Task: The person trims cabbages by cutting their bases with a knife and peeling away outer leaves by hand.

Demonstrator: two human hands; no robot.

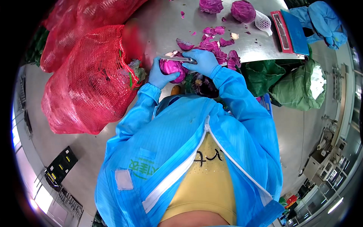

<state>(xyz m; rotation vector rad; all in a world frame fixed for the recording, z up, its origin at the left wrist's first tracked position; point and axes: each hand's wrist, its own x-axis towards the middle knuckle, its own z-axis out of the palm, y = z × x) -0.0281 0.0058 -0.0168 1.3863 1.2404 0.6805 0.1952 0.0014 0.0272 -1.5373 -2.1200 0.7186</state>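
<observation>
My left hand (160, 75), in a blue glove, is wrapped round a red cabbage (172, 70) at the near edge of the metal table. In my gloved right hand (204, 62) is a knife (176, 58), its blade pointing left across the top of the cabbage. Whether the edge is cutting in I cannot tell. Loose purple cabbage leaves (213, 46) lie on the table just beyond my right hand. Below my hands, more dark leaves show in a container (204, 86), partly hidden by my right forearm.
Large red mesh sacks (90, 81) stand at the left. Two whole cabbages (242, 11) lie at the table's far side, near a white foam net (263, 22) and a blue folder (295, 32). Green sacks (298, 89) stand to the right, below the metal table (162, 26).
</observation>
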